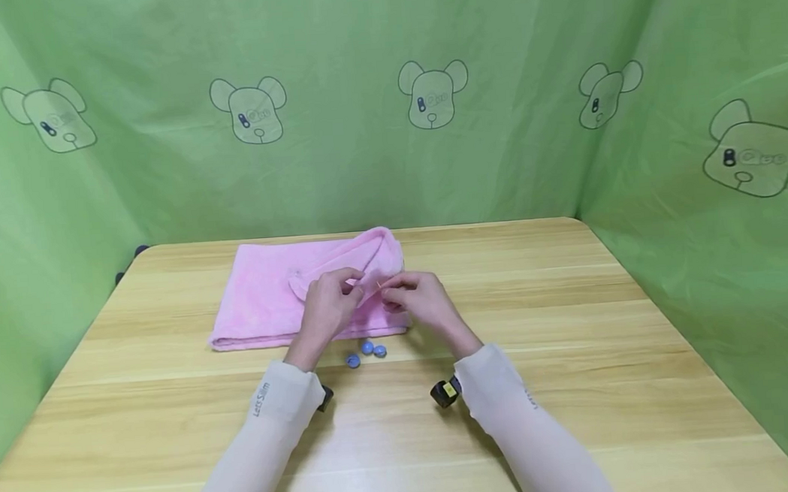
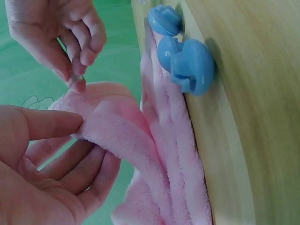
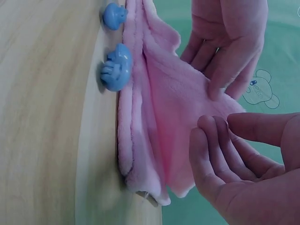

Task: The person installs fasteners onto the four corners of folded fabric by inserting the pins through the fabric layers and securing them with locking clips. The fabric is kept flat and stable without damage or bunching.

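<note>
A folded pink plush cloth [image 1: 255,300] lies on the table, its near right part lifted between the two hands. My left hand [image 1: 332,301] pinches the raised edge between thumb and fingers, as the left wrist view shows. Just to the right, my right hand [image 1: 423,301] holds a thin needle [image 2: 72,85] between thumb and index finger, close at the cloth's edge. Dark thread [image 2: 38,100] loops beside the cloth in the left wrist view. Three small round blue plastic pieces with slotted undersides, one of them a blue piece [image 1: 353,360], sit in front of the cloth.
The pale wooden table [image 1: 575,325] extends on both sides of the cloth. A green curtain [image 1: 362,173] with printed bear heads hangs around its back and sides. Black wrist cameras, such as the right camera [image 1: 444,394], hang below the sleeves.
</note>
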The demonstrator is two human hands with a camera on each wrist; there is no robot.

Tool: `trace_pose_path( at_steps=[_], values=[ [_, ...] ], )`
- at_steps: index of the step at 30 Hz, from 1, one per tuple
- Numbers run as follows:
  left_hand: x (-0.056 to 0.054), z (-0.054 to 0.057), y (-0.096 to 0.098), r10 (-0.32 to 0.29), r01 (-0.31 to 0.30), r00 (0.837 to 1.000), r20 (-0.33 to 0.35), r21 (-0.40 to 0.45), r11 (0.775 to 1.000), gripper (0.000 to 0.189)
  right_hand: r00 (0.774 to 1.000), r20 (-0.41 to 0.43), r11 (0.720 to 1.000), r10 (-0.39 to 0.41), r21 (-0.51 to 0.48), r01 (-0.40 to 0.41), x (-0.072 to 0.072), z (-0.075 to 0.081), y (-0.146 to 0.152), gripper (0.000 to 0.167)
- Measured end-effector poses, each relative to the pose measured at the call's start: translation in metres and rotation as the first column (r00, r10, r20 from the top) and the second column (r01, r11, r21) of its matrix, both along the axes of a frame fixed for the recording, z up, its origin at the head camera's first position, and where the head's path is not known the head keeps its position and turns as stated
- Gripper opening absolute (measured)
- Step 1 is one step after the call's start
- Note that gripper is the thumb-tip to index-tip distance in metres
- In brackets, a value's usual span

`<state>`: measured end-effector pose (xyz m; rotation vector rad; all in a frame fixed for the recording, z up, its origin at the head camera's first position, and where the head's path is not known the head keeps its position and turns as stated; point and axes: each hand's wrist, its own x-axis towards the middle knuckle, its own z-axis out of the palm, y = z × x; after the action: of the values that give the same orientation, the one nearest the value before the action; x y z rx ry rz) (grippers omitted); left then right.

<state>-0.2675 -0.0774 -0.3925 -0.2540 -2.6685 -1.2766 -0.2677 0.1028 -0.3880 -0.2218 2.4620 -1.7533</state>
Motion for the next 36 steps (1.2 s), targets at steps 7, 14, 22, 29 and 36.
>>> trace_pose_path(
  at_steps=[7, 14, 22, 29, 36],
  values=[
    [0.0004, 0.0011, 0.0014, -0.005, 0.004, 1.000, -0.007, -0.022, 1.000, 0.020, 1.000, 0.023, 1.000, -0.003, 0.006, 0.002, -0.0001, -0.0015, -0.0014, 0.022],
    [0.0008, 0.0014, 0.0011, -0.006, 0.006, 1.000, 0.000, -0.028, 1.000, 0.018, 0.999, 0.035, 1.000, -0.007, 0.020, 0.006, 0.0002, -0.0007, -0.0015, 0.023],
    [0.0010, 0.0011, 0.0021, -0.027, 0.026, 1.000, -0.013, -0.022, 0.999, 0.018, 0.998, 0.052, 1.000, -0.030, 0.010, 0.030, -0.0008, -0.0011, -0.0004, 0.022],
    [0.0024, 0.0025, 0.0039, -0.046, 0.045, 0.998, -0.037, -0.028, 0.999, 0.020, 0.998, 0.043, 0.999, -0.034, 0.018, 0.033, -0.0010, -0.0017, 0.0000, 0.022],
    [0.0031, 0.0024, 0.0051, -0.008, 0.008, 1.000, -0.012, -0.001, 1.000, 0.023, 0.999, 0.030, 1.000, -0.023, 0.019, 0.023, -0.0010, -0.0028, -0.0002, 0.021]
  ],
)
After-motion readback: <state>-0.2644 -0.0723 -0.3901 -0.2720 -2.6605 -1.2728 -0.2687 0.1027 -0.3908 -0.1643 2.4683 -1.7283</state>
